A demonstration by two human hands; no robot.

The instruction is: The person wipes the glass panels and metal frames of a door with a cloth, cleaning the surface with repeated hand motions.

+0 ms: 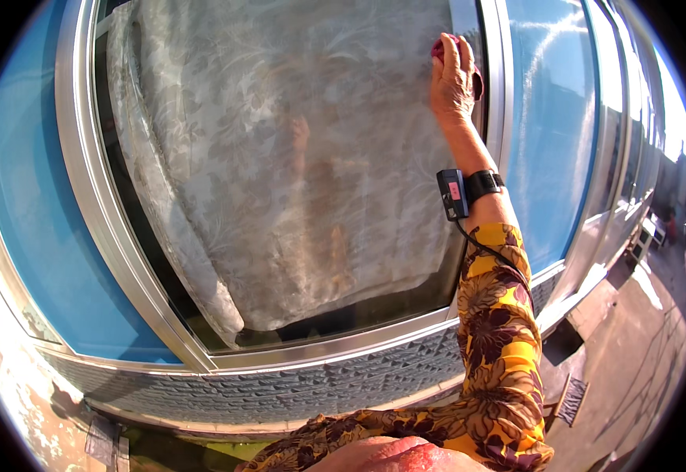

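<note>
My right hand [453,79] is raised to the upper right of a large window pane [295,165], close to its metal frame [498,76]. Its fingers are closed around a dark red cloth [446,47], which lies against the glass; part of the cloth shows beside the palm. Behind the pane hangs a pale patterned curtain [231,118], and the glass carries faint reflections. On my right wrist sits a black strap with a small box [452,194] and a cable. My left hand is out of view.
Blue panels [555,130] flank the window on both sides. Below runs a textured grey wall strip [295,389] with a ledge. A small folding stool [571,401] stands on the paved ground at the lower right. Green ground shows at the bottom.
</note>
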